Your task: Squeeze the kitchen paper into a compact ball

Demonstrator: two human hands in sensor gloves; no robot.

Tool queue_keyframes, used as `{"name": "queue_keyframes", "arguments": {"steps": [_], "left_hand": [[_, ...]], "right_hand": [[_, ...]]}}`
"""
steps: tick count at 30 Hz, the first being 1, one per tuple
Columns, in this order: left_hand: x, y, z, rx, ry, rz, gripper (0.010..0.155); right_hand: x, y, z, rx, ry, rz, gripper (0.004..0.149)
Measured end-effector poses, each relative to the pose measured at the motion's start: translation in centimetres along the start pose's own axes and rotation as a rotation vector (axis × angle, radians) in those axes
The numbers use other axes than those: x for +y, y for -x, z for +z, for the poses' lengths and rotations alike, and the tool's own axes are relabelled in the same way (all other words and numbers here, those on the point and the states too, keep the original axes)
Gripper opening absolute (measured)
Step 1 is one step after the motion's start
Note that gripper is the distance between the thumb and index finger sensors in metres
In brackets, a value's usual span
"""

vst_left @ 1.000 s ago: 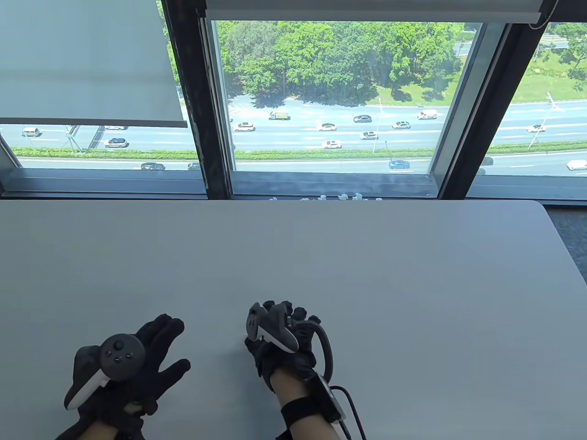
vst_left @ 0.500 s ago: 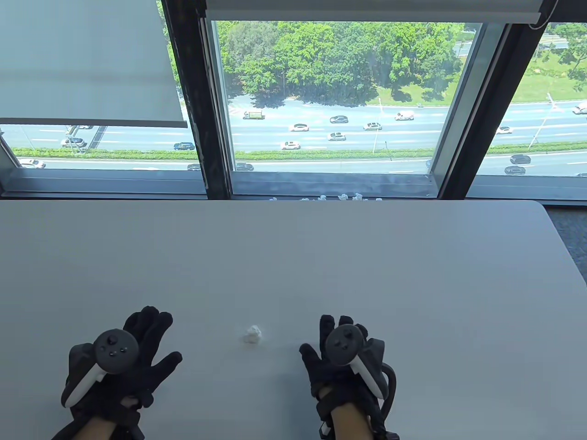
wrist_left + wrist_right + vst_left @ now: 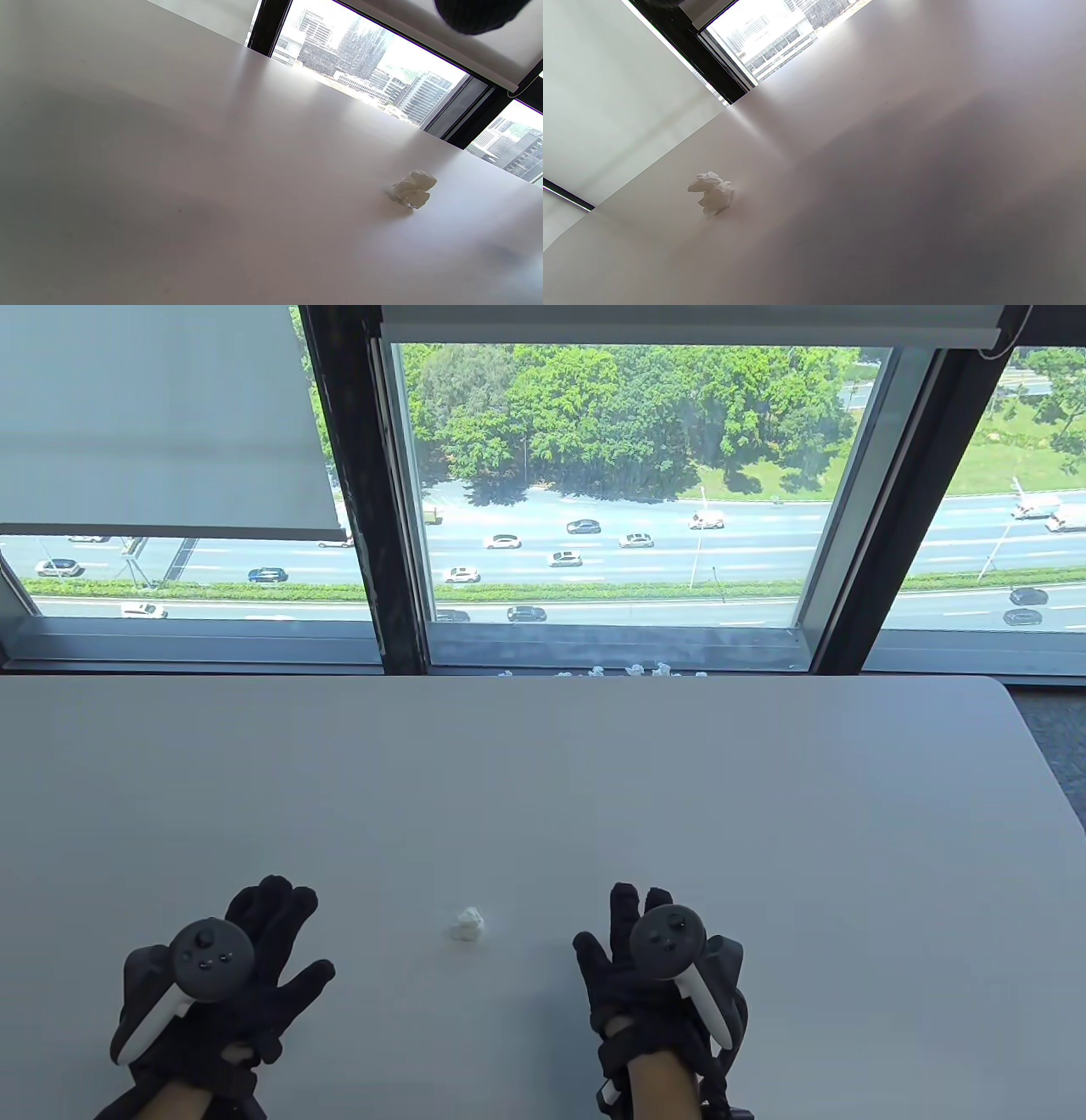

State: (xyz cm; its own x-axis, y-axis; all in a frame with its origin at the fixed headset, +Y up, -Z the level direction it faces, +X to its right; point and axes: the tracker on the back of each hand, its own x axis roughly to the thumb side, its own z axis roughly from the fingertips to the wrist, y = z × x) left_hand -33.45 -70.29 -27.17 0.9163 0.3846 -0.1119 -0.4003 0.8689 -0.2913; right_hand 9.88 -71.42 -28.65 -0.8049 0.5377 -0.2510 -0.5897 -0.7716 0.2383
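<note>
Beyond the far edge of the pale desk a wide window looks down on trees and a busy road with cars; a roller blind covers its upper left part, and small white scraps lie along the sill just behind the desk. No writing can be read anywhere, and no container shows. A small crumpled kitchen paper ball sits on the desk by itself, near the front edge, between the two hands and touching neither. The left hand lies flat to its left, fingers spread and holding nothing, a tracker on its back. The right hand lies to the ball's right, fingers extended and likewise empty. Both wrist views show the ball alone on the bare surface.
</note>
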Motion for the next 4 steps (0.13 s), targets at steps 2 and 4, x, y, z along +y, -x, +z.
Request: {"name": "queue_keyframes", "arguments": {"steps": [2,4], "left_hand": [[-0.02,-0.02,0.0,-0.002,0.005,0.004,0.083],[-0.04,-0.05,0.0,-0.004,0.008,0.004,0.082]], "right_hand": [[0.1,-0.04,0.01,0.002,-0.006,0.006,0.075],[0.34,-0.08,-0.04,0.008,-0.017,0.022,0.075]]}}
